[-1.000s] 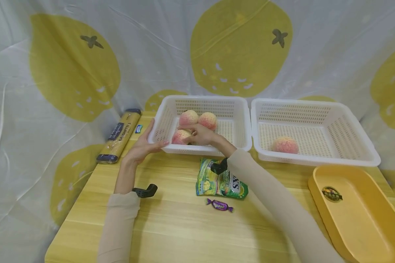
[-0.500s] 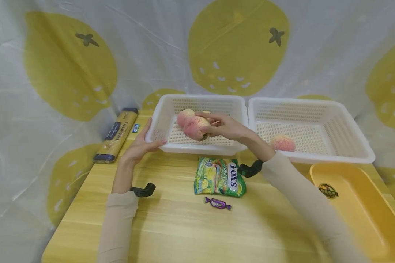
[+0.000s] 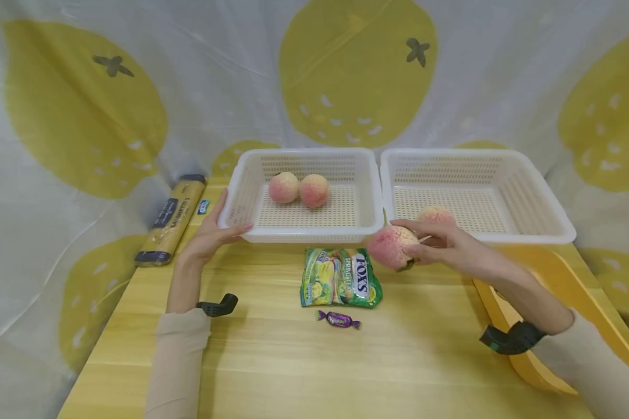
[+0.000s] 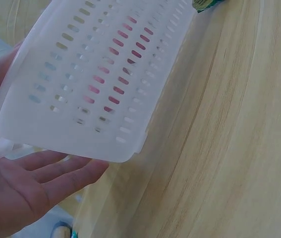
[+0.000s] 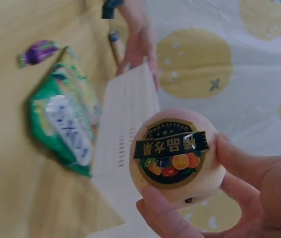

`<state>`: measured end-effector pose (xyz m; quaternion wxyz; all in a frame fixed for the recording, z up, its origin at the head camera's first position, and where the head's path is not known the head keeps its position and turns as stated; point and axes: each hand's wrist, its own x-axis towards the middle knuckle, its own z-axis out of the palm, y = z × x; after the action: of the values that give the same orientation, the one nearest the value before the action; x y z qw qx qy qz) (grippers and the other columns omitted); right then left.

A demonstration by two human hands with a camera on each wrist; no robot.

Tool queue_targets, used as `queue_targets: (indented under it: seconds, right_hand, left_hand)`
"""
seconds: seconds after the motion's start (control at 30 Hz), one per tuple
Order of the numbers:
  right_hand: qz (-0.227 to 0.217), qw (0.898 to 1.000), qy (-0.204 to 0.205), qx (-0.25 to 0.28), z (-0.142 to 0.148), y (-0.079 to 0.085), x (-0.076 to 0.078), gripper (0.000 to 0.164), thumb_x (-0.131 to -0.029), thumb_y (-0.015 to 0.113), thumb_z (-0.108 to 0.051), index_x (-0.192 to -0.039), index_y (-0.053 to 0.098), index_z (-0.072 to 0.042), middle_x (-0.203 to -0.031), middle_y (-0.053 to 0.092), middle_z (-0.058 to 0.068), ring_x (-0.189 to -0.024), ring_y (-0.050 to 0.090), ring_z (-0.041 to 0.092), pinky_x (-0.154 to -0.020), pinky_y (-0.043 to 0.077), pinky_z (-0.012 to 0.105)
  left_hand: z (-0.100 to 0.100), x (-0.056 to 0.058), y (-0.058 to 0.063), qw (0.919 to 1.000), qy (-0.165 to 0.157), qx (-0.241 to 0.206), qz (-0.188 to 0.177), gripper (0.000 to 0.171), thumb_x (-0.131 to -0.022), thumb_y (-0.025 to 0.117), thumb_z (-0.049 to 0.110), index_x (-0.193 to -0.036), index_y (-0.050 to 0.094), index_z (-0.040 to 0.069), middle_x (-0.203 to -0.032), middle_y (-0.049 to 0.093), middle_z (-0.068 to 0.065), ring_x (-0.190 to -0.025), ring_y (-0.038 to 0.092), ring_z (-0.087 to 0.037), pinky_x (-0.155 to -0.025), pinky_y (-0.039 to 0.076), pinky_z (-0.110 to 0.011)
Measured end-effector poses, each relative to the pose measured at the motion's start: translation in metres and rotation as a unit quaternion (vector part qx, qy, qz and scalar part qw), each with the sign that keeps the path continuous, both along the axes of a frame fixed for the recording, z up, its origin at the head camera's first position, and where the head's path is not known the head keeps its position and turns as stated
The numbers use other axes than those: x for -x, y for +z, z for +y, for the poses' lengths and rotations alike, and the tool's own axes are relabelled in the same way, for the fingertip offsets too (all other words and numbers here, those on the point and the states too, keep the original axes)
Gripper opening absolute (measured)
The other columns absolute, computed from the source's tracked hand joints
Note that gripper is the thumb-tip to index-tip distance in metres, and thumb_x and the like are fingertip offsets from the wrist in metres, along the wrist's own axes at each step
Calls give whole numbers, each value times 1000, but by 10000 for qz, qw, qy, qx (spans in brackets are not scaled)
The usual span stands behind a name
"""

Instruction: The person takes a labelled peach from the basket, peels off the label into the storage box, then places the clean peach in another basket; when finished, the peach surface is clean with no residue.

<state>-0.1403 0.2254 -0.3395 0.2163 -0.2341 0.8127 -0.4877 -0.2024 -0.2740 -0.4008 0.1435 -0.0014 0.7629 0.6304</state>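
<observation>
My right hand pinches a pink and yellow peach between thumb and fingers. It hangs in front of where the two white baskets meet. A black fruit sticker faces the right wrist camera. The left hand grips the left end of the left basket, thumb and fingers spread across its corner, as the left wrist view shows. Two more peaches sit side by side in that basket. In the right basket lies another peach, partly hidden behind my right hand.
A green Fox's candy bag and a purple wrapped candy lie in front of the baskets. Spaghetti and a small blue packet are at left. A yellow bin stands at right, partly under my right arm. A lemon-print curtain hangs behind.
My right hand has lifted a peach out of the left basket and carried it right and toward me. The left hand keeps its hold on the basket. The head view has turned slightly right.
</observation>
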Motion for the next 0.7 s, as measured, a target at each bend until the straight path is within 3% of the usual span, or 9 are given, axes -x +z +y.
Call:
queue_targets:
  seconds: [0.13, 0.23, 0.47, 0.57, 0.7]
  right_hand:
    - [-139, 9998, -103, 128, 12, -20, -17, 56, -106, 59, -18, -159, 42, -14, -150, 56, 20, -109, 70, 14, -92, 60, 28]
    - [-252, 9995, -186, 85, 15, -32, -23, 56, -106, 60, -19, -158, 44, -13, -154, 51, 23, -111, 68, 21, -91, 62, 33]
    - [-385, 9981, -338, -346, 22, -55, -30, 57, -104, 63, -22, -156, 45, -6, -150, 55, 25, -111, 67, 27, -88, 62, 38]
    - [-407, 9979, -356, -361, 24, -62, -31, 57, -104, 63, -22, -155, 46, -5, -150, 55, 25, -109, 68, 26, -85, 63, 39]
    - [-462, 9975, -411, -344, 25, -65, -32, 57, -104, 63, -23, -155, 46, -5, -150, 54, 27, -111, 68, 30, -85, 63, 41]
  left_hand:
    - [-3, -2, 2, 10000, 37, -3, 35, 109, -98, 71, 11, -164, -10, 41, -173, 14, -13, -141, 41, -32, -95, 57, -28]
    - [-5, -3, 3, 10000, 39, -5, 52, 109, -98, 70, 10, -164, -11, 41, -174, 11, -13, -143, 39, -34, -94, 57, -27]
    - [-1, -2, 1, 9999, 7, -139, 47, 110, -97, 72, 9, -165, -9, 40, -173, 13, -15, -146, 37, -37, -92, 58, -25]
    - [0, -2, 1, 9996, 97, 215, 152, 111, -96, 75, 14, -165, -8, 40, -173, 15, -13, -148, 36, -35, -102, 54, -30]
    - [4, -6, 10, 9940, 329, 809, 657, 112, -93, 80, 21, -166, -3, 39, -175, 13, -10, -157, 24, -34, -123, 35, -53]
